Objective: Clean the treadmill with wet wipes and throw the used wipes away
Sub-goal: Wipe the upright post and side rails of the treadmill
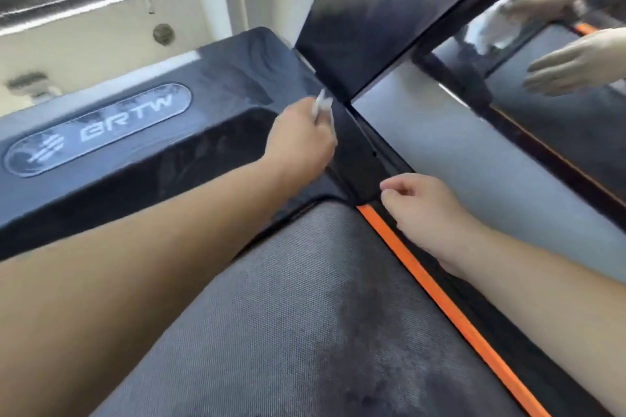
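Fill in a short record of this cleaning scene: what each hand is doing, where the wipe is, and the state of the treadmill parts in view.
left hand: grips the wet wipe
wet wipe: white, at the motor cover's corner beside the upright's base
right hand: fingers loosely curled, holds nothing, by the orange stripe
motor cover: black, dusty, smeared, BRTW logo
belt: grey, dusty patches
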A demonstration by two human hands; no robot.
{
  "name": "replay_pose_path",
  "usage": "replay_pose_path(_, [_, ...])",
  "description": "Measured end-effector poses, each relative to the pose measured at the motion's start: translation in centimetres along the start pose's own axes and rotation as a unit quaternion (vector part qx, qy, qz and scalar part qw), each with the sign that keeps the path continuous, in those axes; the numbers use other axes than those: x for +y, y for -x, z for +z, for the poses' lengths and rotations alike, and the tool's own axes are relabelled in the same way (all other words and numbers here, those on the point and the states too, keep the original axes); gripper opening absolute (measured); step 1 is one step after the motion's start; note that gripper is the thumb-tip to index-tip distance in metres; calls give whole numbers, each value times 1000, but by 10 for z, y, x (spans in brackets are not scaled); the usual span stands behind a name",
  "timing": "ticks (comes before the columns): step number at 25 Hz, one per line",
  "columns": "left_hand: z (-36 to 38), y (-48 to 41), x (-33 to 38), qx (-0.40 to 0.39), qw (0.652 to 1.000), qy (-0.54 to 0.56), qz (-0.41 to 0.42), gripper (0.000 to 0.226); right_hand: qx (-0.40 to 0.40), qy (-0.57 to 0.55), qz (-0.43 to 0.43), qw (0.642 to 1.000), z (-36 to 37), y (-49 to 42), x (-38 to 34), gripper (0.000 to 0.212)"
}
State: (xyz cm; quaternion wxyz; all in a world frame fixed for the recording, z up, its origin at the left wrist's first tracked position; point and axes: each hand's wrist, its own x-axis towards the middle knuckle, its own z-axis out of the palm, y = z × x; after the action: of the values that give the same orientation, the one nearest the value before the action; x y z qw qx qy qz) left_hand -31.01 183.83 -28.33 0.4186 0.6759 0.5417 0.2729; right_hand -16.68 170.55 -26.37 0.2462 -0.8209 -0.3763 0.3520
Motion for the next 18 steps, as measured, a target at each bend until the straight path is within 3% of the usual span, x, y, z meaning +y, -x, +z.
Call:
replay_pose_path(1, [12, -11, 5, 2, 991, -95, 95, 28, 21, 12, 15, 1000, -7, -3, 11, 27])
replay_pose_path(3, [42, -22, 0, -65, 936, -268, 217, 36, 32, 26, 44, 998, -16, -3, 34, 32])
replay_pose_path(5, [74, -13, -24, -155, 862, -422, 232, 61, 15, 51, 66, 996, -20, 0, 54, 37])
replay_pose_path(6, [86, -6, -37, -173, 845, -454, 222, 74, -3, 73, 74, 995, -21, 1, 62, 39])
replay_pose_path(8, [102, 7, -51, -178, 845, -453, 222, 80, -48, 112, 85, 989, -18, 0, 73, 43])
replay_pose_path(10, [119, 27, -46, -211, 819, -461, 267, 74, -70, 132, 88, 985, -14, 0, 78, 44])
replay_pose_path(12, [143, 48, -44, -264, 797, -447, 308, 74, -69, 124, 91, 986, -14, -1, 80, 39])
replay_pose_path(14, [160, 60, -47, -300, 800, -416, 312, 80, -48, 108, 100, 988, -20, 0, 81, 32])
replay_pose_path(16, [165, 54, -45, -304, 789, -419, 330, 80, -19, 161, 110, 981, -27, 2, 88, 41])
replay_pose_path(18, [165, 33, -37, -302, 785, -432, 325, 74, -51, 228, 130, 964, -32, 3, 98, 55])
